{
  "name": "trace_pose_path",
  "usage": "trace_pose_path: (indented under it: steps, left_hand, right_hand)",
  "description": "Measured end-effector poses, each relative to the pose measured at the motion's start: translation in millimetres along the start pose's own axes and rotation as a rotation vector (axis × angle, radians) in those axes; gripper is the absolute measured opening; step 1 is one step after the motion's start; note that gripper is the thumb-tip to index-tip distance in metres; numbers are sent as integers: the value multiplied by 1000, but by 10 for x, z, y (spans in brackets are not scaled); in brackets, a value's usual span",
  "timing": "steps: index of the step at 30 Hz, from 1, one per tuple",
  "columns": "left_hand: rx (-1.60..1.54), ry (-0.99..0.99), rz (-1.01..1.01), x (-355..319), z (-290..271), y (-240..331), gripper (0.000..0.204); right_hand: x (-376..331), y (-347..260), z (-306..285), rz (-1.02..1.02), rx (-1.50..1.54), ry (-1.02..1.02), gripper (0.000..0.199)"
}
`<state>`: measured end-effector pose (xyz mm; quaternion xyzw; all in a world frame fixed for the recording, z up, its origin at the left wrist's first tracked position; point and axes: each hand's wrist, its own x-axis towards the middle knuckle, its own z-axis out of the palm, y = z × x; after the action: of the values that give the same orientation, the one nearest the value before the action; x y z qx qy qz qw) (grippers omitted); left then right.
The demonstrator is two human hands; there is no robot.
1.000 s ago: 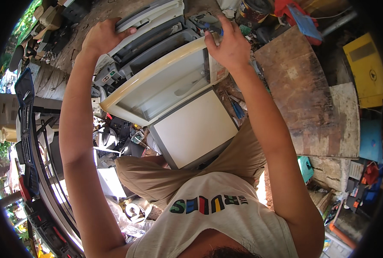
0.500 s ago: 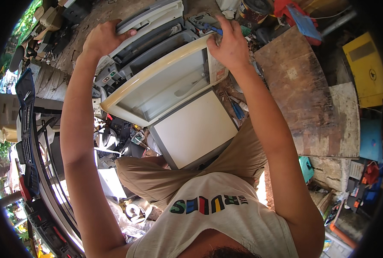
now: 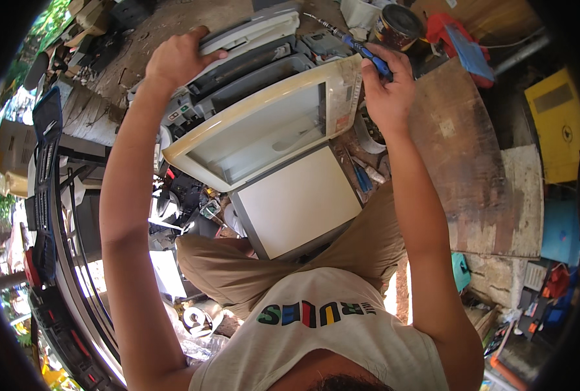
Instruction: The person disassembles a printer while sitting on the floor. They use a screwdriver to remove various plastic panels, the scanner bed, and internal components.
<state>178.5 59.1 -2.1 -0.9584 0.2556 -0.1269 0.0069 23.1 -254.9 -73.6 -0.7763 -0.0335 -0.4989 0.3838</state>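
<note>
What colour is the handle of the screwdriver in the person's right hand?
Blue. The screwdriver handle sticks out of the right hand, seen in the head view.

Right hand [image 3: 386, 91] has edged toward the scanner lid's [image 3: 264, 133] corner, blue-handled screwdriver [image 3: 358, 47] in its grip; left hand [image 3: 176, 60] has shifted slightly on the printer's grey top [image 3: 251, 36].

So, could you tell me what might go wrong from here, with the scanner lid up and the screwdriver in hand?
1. The cream scanner lid stands raised and tilted with no hand on it; it might drop shut onto the work.
2. The right hand grips a blue-handled screwdriver close to the lid's corner; a slip could gouge the plastic.
3. The left hand alone steadies the grey machine, which sits among loose clutter; it may shift.
</note>
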Motion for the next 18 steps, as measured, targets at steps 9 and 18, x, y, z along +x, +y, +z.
trace_pose_path:
  steps: [9,18]
  left_hand:
    - [75,235,88,-374,-23,306,77]
    - [108,290,197,-393,52,313,55]
  right_hand:
    - [290,-564,450,-30,182,-339,22]
    - [207,-679,417,-90,171,-395,22]
